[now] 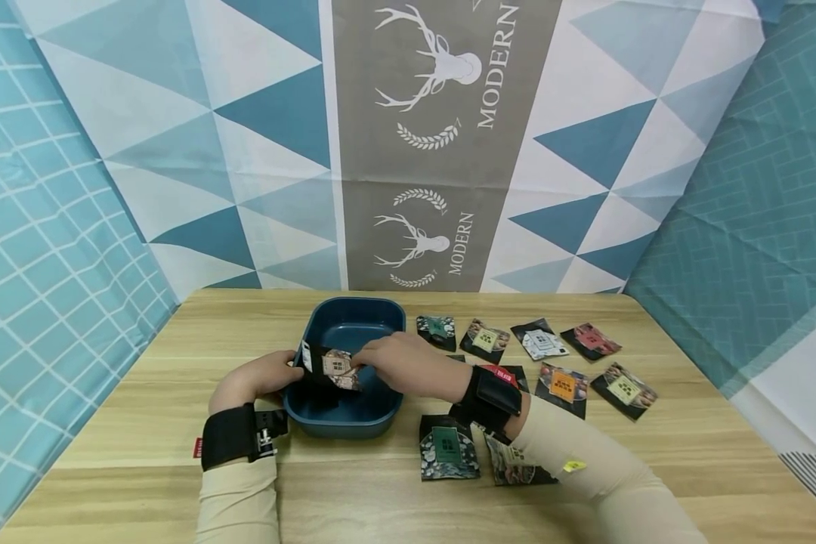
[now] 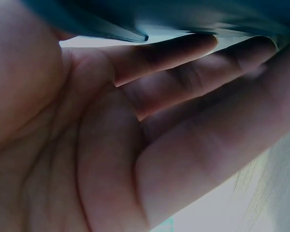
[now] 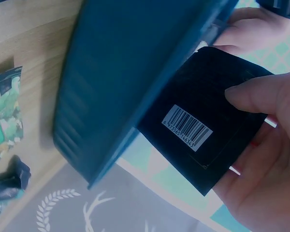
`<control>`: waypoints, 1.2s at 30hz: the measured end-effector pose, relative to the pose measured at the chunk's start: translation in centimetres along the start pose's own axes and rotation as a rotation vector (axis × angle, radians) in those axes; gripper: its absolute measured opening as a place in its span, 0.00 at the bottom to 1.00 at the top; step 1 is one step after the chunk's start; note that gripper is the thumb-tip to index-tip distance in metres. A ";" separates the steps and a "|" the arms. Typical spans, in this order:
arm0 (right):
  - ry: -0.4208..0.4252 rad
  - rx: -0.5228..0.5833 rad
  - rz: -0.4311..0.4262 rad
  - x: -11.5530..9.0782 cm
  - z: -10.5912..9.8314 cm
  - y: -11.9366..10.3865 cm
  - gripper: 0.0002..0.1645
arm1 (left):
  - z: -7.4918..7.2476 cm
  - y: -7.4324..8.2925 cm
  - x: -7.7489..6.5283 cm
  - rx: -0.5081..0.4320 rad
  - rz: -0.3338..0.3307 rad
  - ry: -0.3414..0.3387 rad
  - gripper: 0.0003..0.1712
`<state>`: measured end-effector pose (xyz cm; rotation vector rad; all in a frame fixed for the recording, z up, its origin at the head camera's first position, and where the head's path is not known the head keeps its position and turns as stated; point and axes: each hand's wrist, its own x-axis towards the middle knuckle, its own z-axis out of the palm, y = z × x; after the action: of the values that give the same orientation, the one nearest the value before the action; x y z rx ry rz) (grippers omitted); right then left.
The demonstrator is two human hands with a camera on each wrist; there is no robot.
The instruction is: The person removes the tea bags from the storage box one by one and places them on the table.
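Note:
A dark blue rectangular basin [image 1: 343, 429] stands on the wooden table, left of centre. My left hand [image 1: 261, 376] grips its left side, with the thumb by the rim; the left wrist view shows the fingers [image 2: 183, 84] along the outer wall. Over the basin's opening, my right hand [image 1: 411, 364] pinches a small flat black packet [image 1: 338, 366] at its right edge. The packet has a pale printed label on top and a white barcode on its underside, seen in the right wrist view, where the thumb [image 3: 253, 96] presses on the black face.
Several similar packets lie on the table to the right, among them a green-labelled one [image 1: 447, 447], an orange-labelled one [image 1: 562, 386] and a red-labelled one [image 1: 590, 341]. My right forearm passes over some of them. A patterned cloth [image 1: 415, 151] hangs behind the table.

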<state>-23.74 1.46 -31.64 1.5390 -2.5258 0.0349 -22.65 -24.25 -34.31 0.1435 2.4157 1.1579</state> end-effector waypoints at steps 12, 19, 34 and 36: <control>0.024 0.011 0.044 -3.7 -1.7 -0.1 0.21 | -0.1 0.0 0.1 0.000 0.001 0.003 0.29; 0.048 -0.021 0.022 -5.4 -1.5 0.1 0.20 | -0.1 -0.2 0.1 0.005 0.005 0.004 0.28; -0.040 0.085 0.217 -11.9 -1.2 2.2 0.18 | 0.1 0.0 0.2 -0.001 -0.001 0.009 0.29; -0.056 0.085 0.243 -12.7 -1.0 2.5 0.19 | 0.0 -0.1 0.2 0.000 -0.008 0.011 0.29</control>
<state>-20.13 13.85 -32.64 1.2681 -2.7752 0.1361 -22.77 -24.22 -34.43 0.1278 2.4240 1.1586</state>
